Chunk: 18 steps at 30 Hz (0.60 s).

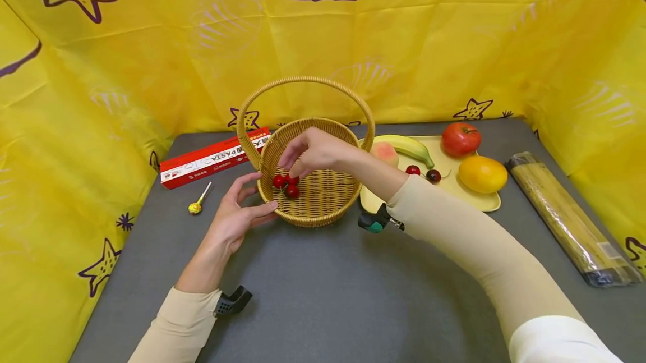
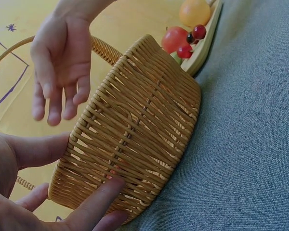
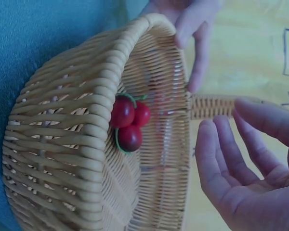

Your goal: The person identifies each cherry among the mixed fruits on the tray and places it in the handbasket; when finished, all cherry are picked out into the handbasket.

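A woven wicker basket with a tall arched handle stands on the grey table, with three red cherries inside at its left. At the basket's left side, my left hand touches the rim and outer wall with its fingers spread and fairly straight. Above the basket's opening hovers my right hand, fingers loosely bent and holding nothing. In the right wrist view, a gap separates that hand from the cherries, whose green stems show.
Right of the basket, a cream tray bears a peach, banana, tomato, yellow mango-like fruit and two cherries. A rolled bamboo mat lies far right. Leftward are a pasta box and lollipop.
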{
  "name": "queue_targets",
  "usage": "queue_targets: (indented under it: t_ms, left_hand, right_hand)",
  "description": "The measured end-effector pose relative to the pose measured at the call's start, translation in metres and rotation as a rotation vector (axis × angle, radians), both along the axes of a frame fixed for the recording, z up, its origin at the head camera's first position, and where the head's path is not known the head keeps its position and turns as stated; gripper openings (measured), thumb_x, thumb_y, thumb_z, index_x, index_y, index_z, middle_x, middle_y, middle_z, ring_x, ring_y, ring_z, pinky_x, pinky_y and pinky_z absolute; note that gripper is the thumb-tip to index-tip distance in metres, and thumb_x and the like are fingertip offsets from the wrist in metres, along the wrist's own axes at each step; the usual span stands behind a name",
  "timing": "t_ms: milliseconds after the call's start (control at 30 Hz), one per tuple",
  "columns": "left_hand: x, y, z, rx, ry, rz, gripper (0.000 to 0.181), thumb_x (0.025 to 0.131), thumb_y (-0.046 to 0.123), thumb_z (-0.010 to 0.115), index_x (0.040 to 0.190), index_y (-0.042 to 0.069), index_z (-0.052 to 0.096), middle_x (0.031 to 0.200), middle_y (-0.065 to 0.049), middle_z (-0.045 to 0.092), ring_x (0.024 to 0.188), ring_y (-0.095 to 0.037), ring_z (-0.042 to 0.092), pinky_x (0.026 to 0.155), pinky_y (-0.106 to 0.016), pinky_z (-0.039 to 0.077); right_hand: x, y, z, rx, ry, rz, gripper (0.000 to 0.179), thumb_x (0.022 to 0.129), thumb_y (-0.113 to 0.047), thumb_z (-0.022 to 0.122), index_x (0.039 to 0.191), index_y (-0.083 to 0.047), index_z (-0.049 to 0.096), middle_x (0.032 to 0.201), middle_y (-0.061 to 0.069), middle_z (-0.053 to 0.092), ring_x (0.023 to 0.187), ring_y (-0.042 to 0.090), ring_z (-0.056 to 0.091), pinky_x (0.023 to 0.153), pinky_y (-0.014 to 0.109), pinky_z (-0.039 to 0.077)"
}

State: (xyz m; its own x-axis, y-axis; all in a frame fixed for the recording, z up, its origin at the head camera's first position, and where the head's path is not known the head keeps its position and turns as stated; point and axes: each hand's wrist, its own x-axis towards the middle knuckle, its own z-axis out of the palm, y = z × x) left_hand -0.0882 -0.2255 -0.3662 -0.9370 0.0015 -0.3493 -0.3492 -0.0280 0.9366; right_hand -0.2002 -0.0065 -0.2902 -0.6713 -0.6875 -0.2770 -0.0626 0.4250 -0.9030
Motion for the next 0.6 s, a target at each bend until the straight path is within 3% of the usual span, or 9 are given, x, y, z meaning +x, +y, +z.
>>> queue_targets:
  t_ms: [600]
  left_hand:
    - [-0.001, 0.001, -0.002, -0.006, 0.007, 0.008, 0.08, 0.092, -0.001, 0.076, 0.158, 0.02, 0.035, 0.158, -0.017, 0.032, 0.11, -0.033, 0.073, 0.095, -0.046, 0.062]
  right_hand:
    - [0.024, 0.061, -0.002, -0.186, 0.052, -0.018, 0.024, 0.089, -0.004, 0.08, 0.112, -0.004, 0.076, 0.109, 0.008, 0.076, 0.104, 0.028, 0.071, 0.089, 0.036, 0.063]
